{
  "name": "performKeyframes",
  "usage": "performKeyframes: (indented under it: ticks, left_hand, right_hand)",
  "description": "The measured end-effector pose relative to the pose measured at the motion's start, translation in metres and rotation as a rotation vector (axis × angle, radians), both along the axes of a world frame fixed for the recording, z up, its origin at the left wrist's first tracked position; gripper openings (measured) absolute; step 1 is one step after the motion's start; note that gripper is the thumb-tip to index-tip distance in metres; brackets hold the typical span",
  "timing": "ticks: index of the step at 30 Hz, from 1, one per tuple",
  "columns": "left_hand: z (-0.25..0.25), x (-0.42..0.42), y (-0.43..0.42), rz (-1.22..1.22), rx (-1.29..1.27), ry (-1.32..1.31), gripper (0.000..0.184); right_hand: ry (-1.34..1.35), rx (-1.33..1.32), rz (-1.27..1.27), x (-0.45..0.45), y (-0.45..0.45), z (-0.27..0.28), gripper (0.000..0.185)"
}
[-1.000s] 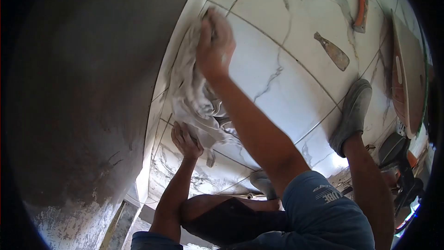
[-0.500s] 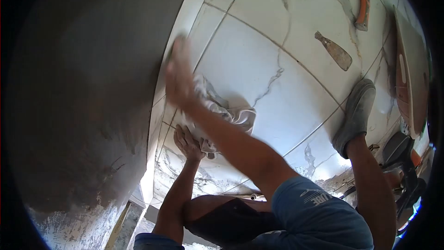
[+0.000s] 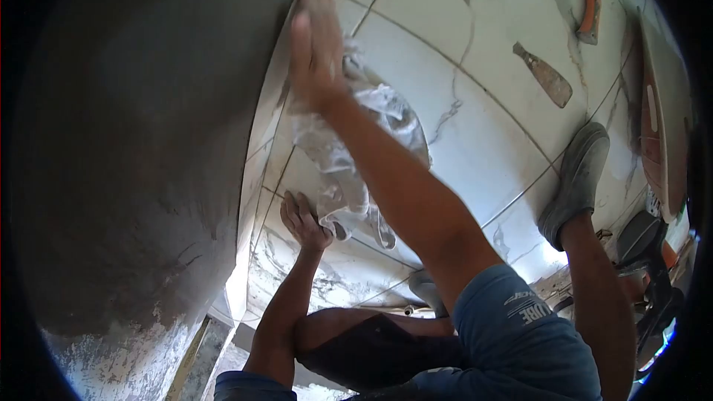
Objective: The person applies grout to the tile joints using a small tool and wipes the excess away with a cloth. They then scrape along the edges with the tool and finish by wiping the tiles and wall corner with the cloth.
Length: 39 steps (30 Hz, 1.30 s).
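My right hand [image 3: 319, 48] reaches far forward along the foot of the dark wall, blurred, with its fingers stretched out. A crumpled whitish cloth [image 3: 345, 152] lies on the tiled floor beside and under its wrist; whether the palm touches the cloth cannot be made out. My left hand [image 3: 304, 224] rests on the tiles near the wall with its fingers spread, close to the cloth's near edge.
A dark grey wall [image 3: 141, 148] fills the left side. On the marbled tiles [image 3: 483, 148] lie a scraper blade [image 3: 546, 78] and an orange-handled tool [image 3: 590, 0]. At right are a grey shoe [image 3: 579, 178] and a leaning rounded board [image 3: 661, 119].
My right hand swept back to the wall's foot, then forward again. The cloth drew together near my left hand, then spread forward. My left hand stayed almost in place.
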<state>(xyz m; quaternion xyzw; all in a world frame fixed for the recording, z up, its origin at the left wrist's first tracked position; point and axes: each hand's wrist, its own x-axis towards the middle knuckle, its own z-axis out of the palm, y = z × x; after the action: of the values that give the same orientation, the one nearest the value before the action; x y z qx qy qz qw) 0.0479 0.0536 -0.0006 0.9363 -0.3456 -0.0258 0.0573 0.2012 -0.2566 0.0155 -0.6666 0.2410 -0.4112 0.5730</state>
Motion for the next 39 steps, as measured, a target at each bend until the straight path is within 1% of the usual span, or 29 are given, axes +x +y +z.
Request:
performKeyframes:
  ticks: [1, 2, 3, 5, 6, 8, 10, 11, 13, 14, 15, 16, 17, 18, 19, 21, 22, 24, 25, 27, 28, 31, 32, 34, 35, 37, 38, 39]
  left_hand:
    - [0.0, 0.001, 0.0, -0.006, -0.013, -0.009, 0.082]
    - [0.002, 0.0, 0.0, -0.015, -0.01, -0.014, 0.081]
    - [0.001, 0.0, -0.002, -0.023, -0.012, -0.021, 0.08]
    - [0.002, 0.001, -0.002, -0.016, 0.005, -0.021, 0.079]
    - [0.003, 0.001, -0.004, -0.022, -0.006, -0.019, 0.079]
    - [0.004, 0.001, -0.004, -0.026, -0.024, -0.004, 0.076]
    - [0.001, 0.0, -0.001, -0.012, -0.004, 0.002, 0.075]
    - [0.0, -0.001, 0.002, 0.002, 0.018, 0.007, 0.074]
    - [0.0, -0.001, 0.004, -0.018, -0.001, -0.001, 0.074]
    - [-0.001, 0.0, 0.002, -0.04, -0.021, -0.017, 0.073]
    - [-0.003, 0.001, 0.0, -0.039, -0.036, -0.024, 0.073]
    - [-0.003, 0.001, 0.001, -0.042, -0.027, -0.022, 0.073]
    - [-0.002, 0.001, 0.002, -0.044, -0.016, -0.02, 0.072]
    - [-0.001, 0.001, 0.002, -0.042, -0.012, -0.016, 0.072]
    - [-0.001, 0.002, 0.001, -0.045, -0.015, -0.017, 0.072]
    - [-0.001, 0.001, 0.002, -0.045, -0.014, -0.016, 0.073]
    - [-0.001, 0.001, 0.001, -0.043, -0.016, -0.014, 0.073]
    - [0.0, 0.001, 0.001, -0.038, -0.026, -0.002, 0.074]
    - [0.001, 0.001, 0.002, -0.037, -0.028, -0.001, 0.074]
    - [0.0, 0.001, 0.002, -0.035, -0.008, -0.012, 0.075]
    - [-0.002, 0.003, 0.0, -0.038, -0.026, -0.018, 0.075]
    - [0.001, 0.0, 0.004, -0.042, -0.013, -0.014, 0.075]
    - [0.0, 0.0, 0.004, -0.035, -0.014, -0.006, 0.074]
    - [-0.004, 0.001, 0.002, -0.029, -0.014, 0.001, 0.074]
    - [-0.004, 0.001, 0.002, -0.03, -0.011, -0.006, 0.074]
    - [0.0, -0.001, 0.004, -0.038, 0.002, -0.005, 0.073]
    - [0.002, 0.0, 0.004, -0.045, -0.007, -0.006, 0.073]
    - [0.0, 0.001, 0.001, -0.052, -0.025, -0.009, 0.072]
  right_hand:
    - [-0.009, -0.041, 0.015, -0.004, 0.006, 0.0, 0.053]
    - [0.026, 0.001, 0.091, -0.02, 0.023, 0.007, 0.052]
    - [0.018, -0.018, 0.085, -0.023, 0.022, 0.009, 0.052]
    - [0.018, 0.023, 0.152, -0.025, 0.018, 0.008, 0.053]
    - [-0.081, -0.01, 0.086, -0.011, -0.002, 0.005, 0.058]
    - [-0.025, 0.076, -0.011, 0.016, -0.053, 0.003, 0.059]
    - [0.196, -0.056, -0.097, 0.049, -0.107, -0.025, 0.056]
    - [0.199, -0.058, -0.097, 0.042, -0.118, -0.011, 0.056]
    - [0.386, 0.445, 0.232, 0.031, -0.143, 0.038, 0.056]
    - [0.383, 0.068, 0.052, 0.047, -0.108, -0.01, 0.055]
    - [0.378, -0.045, -0.187, 0.053, -0.076, -0.027, 0.053]
    - [0.383, -0.021, -0.161, 0.033, -0.053, -0.009, 0.054]
    - [0.382, 0.064, -0.054, 0.013, -0.034, 0.001, 0.052]
    - [0.437, 0.158, 0.071, 0.0, -0.029, 0.004, 0.047]
    - [0.435, 0.155, 0.068, -0.001, -0.039, 0.0, 0.047]
    - [0.314, 0.02, -0.092, 0.004, -0.073, -0.004, 0.045]
    - [0.259, -0.102, -0.209, 0.015, -0.099, -0.005, 0.047]
    - [0.177, -0.3, -0.327, 0.038, -0.14, -0.021, 0.053]
    - [0.177, -0.302, -0.326, 0.044, -0.145, -0.031, 0.053]
    - [0.264, -0.433, -0.336, 0.048, -0.153, -0.035, 0.062]
    - [0.256, -0.449, -0.343, 0.052, -0.162, -0.035, 0.062]
    - [0.628, -0.053, -0.051, 0.048, -0.169, 0.004, 0.049]
    - [0.626, -0.058, -0.052, 0.045, -0.167, 0.01, 0.049]
    - [0.46, -0.201, -0.222, 0.04, -0.162, 0.018, 0.028]
    - [0.458, -0.2, -0.219, 0.04, -0.162, 0.011, 0.028]
    - [0.237, -0.134, -0.254, 0.034, -0.16, -0.011, 0.024]
    - [0.244, -0.13, -0.261, 0.034, -0.161, -0.005, 0.024]
    - [0.338, -0.08, -0.243, 0.037, -0.164, 0.009, 0.026]
